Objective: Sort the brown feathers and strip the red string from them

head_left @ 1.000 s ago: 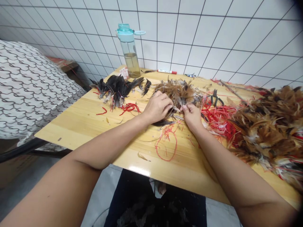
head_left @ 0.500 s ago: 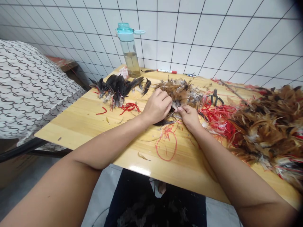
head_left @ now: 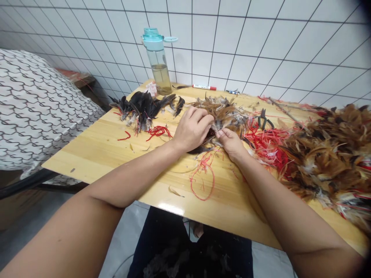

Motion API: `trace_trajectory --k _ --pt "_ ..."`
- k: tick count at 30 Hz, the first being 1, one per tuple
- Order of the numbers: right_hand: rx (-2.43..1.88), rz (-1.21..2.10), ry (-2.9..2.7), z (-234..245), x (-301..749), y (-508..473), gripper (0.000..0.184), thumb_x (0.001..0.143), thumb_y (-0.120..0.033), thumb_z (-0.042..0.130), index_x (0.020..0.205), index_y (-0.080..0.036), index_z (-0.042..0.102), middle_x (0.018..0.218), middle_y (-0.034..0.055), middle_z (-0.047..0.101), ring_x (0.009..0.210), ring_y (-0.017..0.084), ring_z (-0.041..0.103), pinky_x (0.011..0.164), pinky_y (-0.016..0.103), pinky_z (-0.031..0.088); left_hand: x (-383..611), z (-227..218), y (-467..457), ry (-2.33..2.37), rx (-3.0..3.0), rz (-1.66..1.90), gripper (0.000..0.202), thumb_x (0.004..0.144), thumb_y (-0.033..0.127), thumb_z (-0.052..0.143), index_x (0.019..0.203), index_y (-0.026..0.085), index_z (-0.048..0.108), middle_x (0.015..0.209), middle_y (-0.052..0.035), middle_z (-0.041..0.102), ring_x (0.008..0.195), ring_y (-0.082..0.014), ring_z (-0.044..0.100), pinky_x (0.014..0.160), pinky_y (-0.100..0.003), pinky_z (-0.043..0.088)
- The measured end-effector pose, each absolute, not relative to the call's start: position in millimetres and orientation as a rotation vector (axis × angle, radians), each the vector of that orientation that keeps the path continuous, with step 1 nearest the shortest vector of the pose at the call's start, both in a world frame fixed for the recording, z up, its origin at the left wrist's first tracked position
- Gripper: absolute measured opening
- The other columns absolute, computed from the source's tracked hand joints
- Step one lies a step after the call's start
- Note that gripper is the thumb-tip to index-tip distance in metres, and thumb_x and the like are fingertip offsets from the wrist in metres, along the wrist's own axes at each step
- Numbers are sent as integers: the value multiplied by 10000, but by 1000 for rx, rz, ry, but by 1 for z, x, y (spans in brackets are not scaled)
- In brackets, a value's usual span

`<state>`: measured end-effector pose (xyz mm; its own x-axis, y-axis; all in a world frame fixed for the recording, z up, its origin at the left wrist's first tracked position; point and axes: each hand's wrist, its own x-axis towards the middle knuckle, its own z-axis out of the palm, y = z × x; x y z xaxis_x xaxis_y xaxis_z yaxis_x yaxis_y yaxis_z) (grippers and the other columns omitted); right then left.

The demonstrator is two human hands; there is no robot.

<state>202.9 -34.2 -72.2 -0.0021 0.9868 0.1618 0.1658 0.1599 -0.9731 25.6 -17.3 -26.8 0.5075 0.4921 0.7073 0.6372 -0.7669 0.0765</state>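
Observation:
Both hands work close together over the middle of the wooden table (head_left: 121,162). My left hand (head_left: 193,129) is closed, its fingers curled down over feathers, with the fingertips mostly hidden. My right hand (head_left: 231,143) pinches the pale quill ends of feathers between thumb and finger. Just behind the hands lies a heap of brown and grey feathers (head_left: 228,112). A loose loop of red string (head_left: 213,181) lies on the table below them, its upper end running up toward the right hand.
Black feather bunches (head_left: 140,110) and red string pieces (head_left: 159,132) lie left. Pliers (head_left: 263,119), tangled red string (head_left: 269,143) and a large brown feather pile (head_left: 333,150) are right. A water bottle (head_left: 160,73) and a red-capped marker (head_left: 204,87) stand and lie near the tiled wall.
My left hand has tilted slightly, its knuckles shifting a little to the right. My right hand has moved slightly left, and the red string loop has shifted a little downward.

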Motion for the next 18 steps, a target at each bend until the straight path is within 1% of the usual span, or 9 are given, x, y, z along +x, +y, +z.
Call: trace_trajectory --k 2,4,6,9,11,13,15,18 --pt "-1210 974 -1337 -75 205 -31 353 769 -532 557 656 -214 453 626 -36 427 609 114 380 616 252 353 25 -24 -20 -1024 -2544 -1184 215 928 257 444 1016 173 620 1055 -127 593 1053 -267 465 942 -452 361" --pt "-1220 939 -1288 -77 207 -28 340 785 -522 526 658 -219 439 627 -35 423 604 117 375 608 251 350 27 -25 -21 -1074 -2626 -1219 193 915 270 476 944 167 636 987 -114 617 1012 -253 499 928 -433 380" --pt "-1255 874 -1292 -78 208 -28 316 805 -493 491 653 -222 434 629 -29 430 608 124 380 614 258 353 32 -29 -21 -1160 -2801 -1253 182 893 267 509 862 164 655 886 -82 644 908 -211 547 865 -370 421" --pt "-1337 690 -1440 -75 206 -31 267 818 -415 472 633 -223 459 632 -12 447 641 148 416 662 283 374 40 -39 -17 -1465 -3026 -1394 167 847 273 564 812 162 684 801 -38 672 765 -155 581 751 -289 446" --pt "-1350 558 -1573 -71 203 -35 229 813 -344 475 616 -225 475 645 5 467 678 168 447 703 303 388 43 -46 -14 -1698 -3053 -1510 180 813 307 602 773 152 686 743 -22 669 702 -141 572 688 -266 438" --pt "-1331 487 -1658 -68 199 -37 209 805 -284 469 605 -227 476 670 22 494 707 182 472 729 316 399 44 -50 -12 -1828 -3040 -1635 209 779 336 634 715 141 670 679 -12 646 658 -133 548 639 -253 421" --pt "-1323 480 -1680 -66 197 -38 205 800 -256 460 598 -227 474 681 30 509 713 186 484 734 322 406 45 -52 -11 -1858 -3055 -1790 222 752 348 656 690 135 661 665 -9 640 652 -126 538 621 -243 411" --pt "-1330 551 -1659 -67 197 -37 204 796 -267 464 599 -223 493 666 23 512 696 178 483 731 321 409 45 -52 -11 -1862 -3127 -2067 229 702 353 700 692 128 658 685 -11 654 644 -113 537 622 -234 411"
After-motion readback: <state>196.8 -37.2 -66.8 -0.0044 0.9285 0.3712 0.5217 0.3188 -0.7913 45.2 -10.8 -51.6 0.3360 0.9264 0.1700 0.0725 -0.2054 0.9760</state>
